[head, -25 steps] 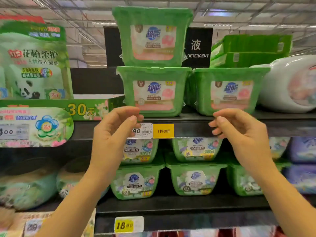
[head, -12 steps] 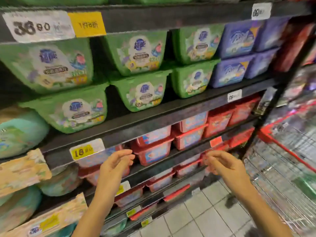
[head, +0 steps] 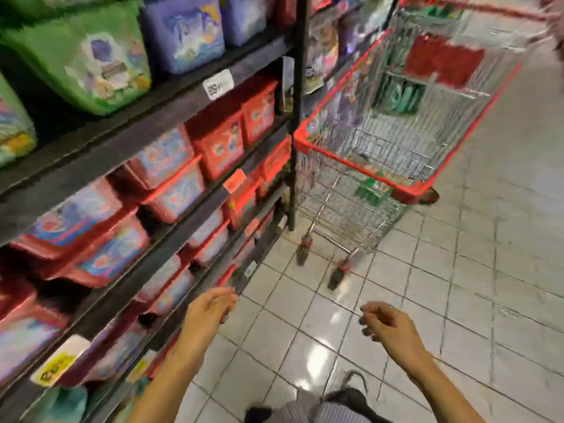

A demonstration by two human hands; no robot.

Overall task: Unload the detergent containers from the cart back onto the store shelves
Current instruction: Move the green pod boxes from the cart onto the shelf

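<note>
A red-rimmed wire shopping cart (head: pixel 360 166) stands on the tiled floor at the upper right. Inside it, blurred, lie green detergent containers (head: pixel 399 96), a smaller green item (head: pixel 370 190) near the bottom, and a red item (head: pixel 442 61). To the left run dark store shelves (head: pixel 128 129) stocked with green (head: pixel 88 56), purple (head: pixel 183 35) and red detergent tubs (head: pixel 219 145). My left hand (head: pixel 207 312) and my right hand (head: pixel 387 326) hang low over the floor, fingers loosely curled, holding nothing, well short of the cart.
A black upright post (head: pixel 294 117) of the shelving stands right beside the cart's near corner. Price tags (head: pixel 218 83) hang on the shelf edges. White floor tiles (head: pixel 457 300) stretch to the right of the cart. My striped clothing shows at the bottom edge.
My view has swung right and down, from the upper shelves to the floor and cart. Both hands have dropped from shelf height and stay empty.
</note>
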